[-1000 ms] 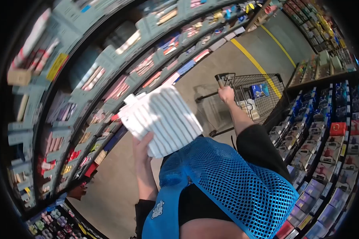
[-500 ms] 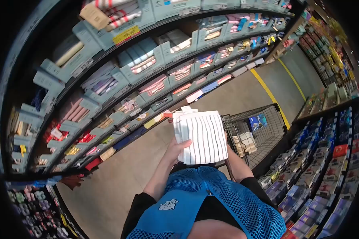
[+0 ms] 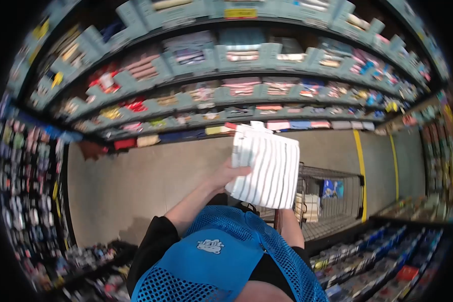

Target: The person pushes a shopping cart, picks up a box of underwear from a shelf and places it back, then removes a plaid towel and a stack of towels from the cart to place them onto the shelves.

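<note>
A folded white towel with dark stripes [image 3: 268,168] is in front of my chest, a white tag and a red bit showing at its top edge. My left hand [image 3: 227,176] grips the towel's left side, thumb on top and the other fingers underneath. From below, my right hand [image 3: 287,215] reaches the towel's lower right corner; its fingers are hidden behind the cloth, and it appears to hold that side.
A black wire shopping cart [image 3: 332,204] stands at my right, holding folded cream cloth [image 3: 307,207] and a blue package [image 3: 332,189]. Ahead, shelves carry pale blue boxes [image 3: 191,55] of folded textiles. More racks line the left [image 3: 27,176] and lower right [image 3: 367,256].
My view has turned left, so the shelves now face me straight on. The towel stays in my hands, slightly tilted and further right in the picture.
</note>
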